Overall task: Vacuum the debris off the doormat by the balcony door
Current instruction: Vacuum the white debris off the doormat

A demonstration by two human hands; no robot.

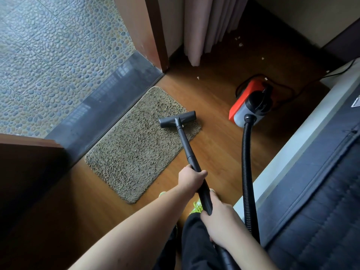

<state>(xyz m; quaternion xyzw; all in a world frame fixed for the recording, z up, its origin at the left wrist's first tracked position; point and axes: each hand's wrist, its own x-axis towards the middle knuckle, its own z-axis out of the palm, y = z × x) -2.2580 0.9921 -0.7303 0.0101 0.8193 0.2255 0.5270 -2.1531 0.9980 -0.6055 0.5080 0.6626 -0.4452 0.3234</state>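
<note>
While both hands, left hand (191, 177) ahead of right hand (220, 221), grip the wand (185, 142), the nozzle (177, 119) sits crosswise on the mat's (132, 147) far right corner, forward-left.

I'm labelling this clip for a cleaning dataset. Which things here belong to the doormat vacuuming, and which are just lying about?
In the job:
doormat
floor nozzle, resting on the mat
wand, gripped by the left hand and right hand
hose
vacuum body

Lying about:
curtain
white scraps on the wood floor
dark mattress
</note>
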